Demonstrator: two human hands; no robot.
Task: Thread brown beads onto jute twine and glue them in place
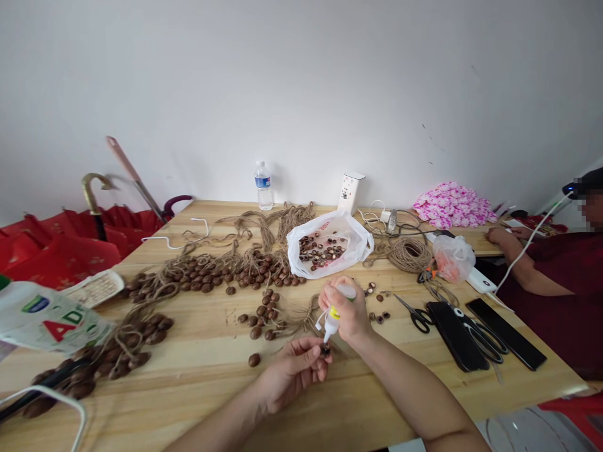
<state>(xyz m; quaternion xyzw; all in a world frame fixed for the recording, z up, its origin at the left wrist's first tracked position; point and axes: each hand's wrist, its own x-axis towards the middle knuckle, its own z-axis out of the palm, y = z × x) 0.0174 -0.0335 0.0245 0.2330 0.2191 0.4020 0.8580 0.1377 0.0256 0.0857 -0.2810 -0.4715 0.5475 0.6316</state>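
Note:
My left hand (296,371) pinches a small brown nut shell (325,350) between thumb and fingers, low in the middle of the view. Wrapped round a white glue bottle (332,323) with a yellow label, my right hand (347,309) tips it downward. The bottle's nozzle touches or nearly touches the shell's opening; which one I cannot tell. Beyond my hands lies an open white plastic bag (360,245) with many shell pieces inside. Brown nuts (266,307) and a bundle of twine (306,314) are just left of my right hand.
Nuts tied with twine (198,274) stretch across the left. A large bottle (51,317) stands near left. Scissors (417,316), a black phone (456,336), larger scissors (480,336) and a twine coil (409,254) lie right. Another person (546,270) sits at far right.

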